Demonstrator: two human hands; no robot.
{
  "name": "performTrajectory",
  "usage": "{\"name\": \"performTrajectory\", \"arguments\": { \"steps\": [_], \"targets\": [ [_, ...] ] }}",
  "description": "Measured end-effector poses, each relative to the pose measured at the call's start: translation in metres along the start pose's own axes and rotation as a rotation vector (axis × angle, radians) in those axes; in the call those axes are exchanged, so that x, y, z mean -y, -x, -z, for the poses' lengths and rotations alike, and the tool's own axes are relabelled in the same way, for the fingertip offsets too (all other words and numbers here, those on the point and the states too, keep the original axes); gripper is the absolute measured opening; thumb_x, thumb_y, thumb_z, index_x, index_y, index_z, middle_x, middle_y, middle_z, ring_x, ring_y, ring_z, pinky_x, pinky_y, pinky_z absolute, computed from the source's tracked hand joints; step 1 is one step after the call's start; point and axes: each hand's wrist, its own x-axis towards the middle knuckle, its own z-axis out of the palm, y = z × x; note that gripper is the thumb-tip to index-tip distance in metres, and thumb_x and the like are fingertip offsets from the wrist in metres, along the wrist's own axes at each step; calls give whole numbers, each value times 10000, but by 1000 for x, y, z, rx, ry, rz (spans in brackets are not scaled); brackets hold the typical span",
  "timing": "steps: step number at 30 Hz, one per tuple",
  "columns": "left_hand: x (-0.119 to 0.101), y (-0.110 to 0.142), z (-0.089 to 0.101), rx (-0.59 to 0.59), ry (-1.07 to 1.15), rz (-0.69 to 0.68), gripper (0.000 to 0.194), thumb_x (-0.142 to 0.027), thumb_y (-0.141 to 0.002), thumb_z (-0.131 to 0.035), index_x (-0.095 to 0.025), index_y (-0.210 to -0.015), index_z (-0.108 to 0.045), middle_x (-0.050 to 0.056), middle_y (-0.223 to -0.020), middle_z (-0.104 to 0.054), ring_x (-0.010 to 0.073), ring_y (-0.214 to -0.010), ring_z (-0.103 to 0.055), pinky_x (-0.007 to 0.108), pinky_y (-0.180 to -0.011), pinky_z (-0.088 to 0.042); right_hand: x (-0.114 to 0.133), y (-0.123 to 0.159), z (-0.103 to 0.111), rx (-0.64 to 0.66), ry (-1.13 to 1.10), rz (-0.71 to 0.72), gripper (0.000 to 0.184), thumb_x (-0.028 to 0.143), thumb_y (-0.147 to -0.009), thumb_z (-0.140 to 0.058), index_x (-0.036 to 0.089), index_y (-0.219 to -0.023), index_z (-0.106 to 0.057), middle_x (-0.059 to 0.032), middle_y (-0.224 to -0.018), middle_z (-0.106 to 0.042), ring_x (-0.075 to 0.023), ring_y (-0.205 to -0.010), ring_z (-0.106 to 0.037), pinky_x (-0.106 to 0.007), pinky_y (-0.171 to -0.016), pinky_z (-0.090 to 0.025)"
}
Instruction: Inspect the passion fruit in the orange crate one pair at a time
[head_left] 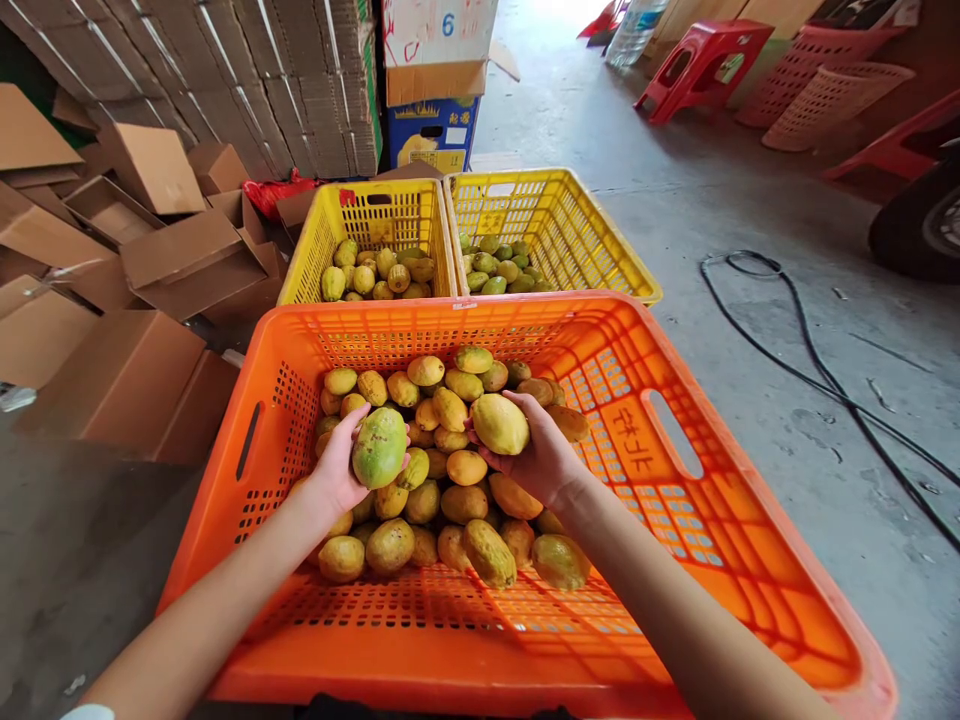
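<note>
My left hand (343, 462) is closed around a green papaya (379, 448) with yellowish patches and brown specks. In my right hand (540, 455) is a yellow papaya (501, 424), its side turned up. Both hands are over the large orange crate (450, 650), the two fruits apart at about the same height. Beneath them lies a heap of yellow and orange papayas (466, 467), some greenish or brown-spotted. The fingers of both hands are partly hidden behind the fruit.
Beyond the orange crate stand a yellow crate (307, 250) of yellowish papayas and another yellow crate (607, 235) of greener ones. Cardboard boxes (120, 375) pile up on the left. A black cable (817, 370) lies on the floor at right, near a red stool (705, 65).
</note>
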Motion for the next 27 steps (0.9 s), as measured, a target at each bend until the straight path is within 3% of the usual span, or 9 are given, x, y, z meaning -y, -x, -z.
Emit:
{"name": "performTrajectory", "arguments": {
  "steps": [4,9,13,21,27],
  "targets": [
    [-1,6,0,93,-79,123,322,-403,-930,-562,-95,-931,-655,160,-864,-715,244,-707,-716,368,-617,-615,-1,-2,1,37,25,-13,281,374,-918,-475,138,-893,-626,-102,-679,-712,-171,-557,-651,-211,-425,-495],
    [3,8,-1,210,-110,48,148,-242,-910,-586,-114,-902,-662,163,-941,-723,257,-797,-731,408,-734,-617,0,-3,3,42,-1,-46,294,373,-913,-470,127,-873,-626,-120,-659,-703,-178,-547,-645,-216,-428,-487],
    [3,5,0,131,-92,-25,119,-237,-889,-610,-132,-897,-666,120,-875,-728,240,-783,-727,381,-740,-616,0,-3,3,38,16,-40,295,387,-904,-483,133,-864,-628,-116,-639,-691,-183,-536,-642,-229,-430,-497],
    [1,3,2,285,-36,50,359,-306,-999,-404,-112,-1169,-654,158,-954,-724,275,-905,-723,416,-793,-593,0,-2,1,21,55,-51,297,376,-917,-474,137,-874,-645,-117,-679,-719,-185,-555,-660,-232,-437,-509],
    [-1,2,1,262,-5,1,370,-286,-1008,-371,-132,-1212,-638,147,-994,-723,258,-919,-721,436,-835,-583,-1,-4,4,20,59,-54,301,386,-916,-483,134,-865,-640,-119,-675,-712,-184,-571,-664,-227,-449,-510]
  ]
}}
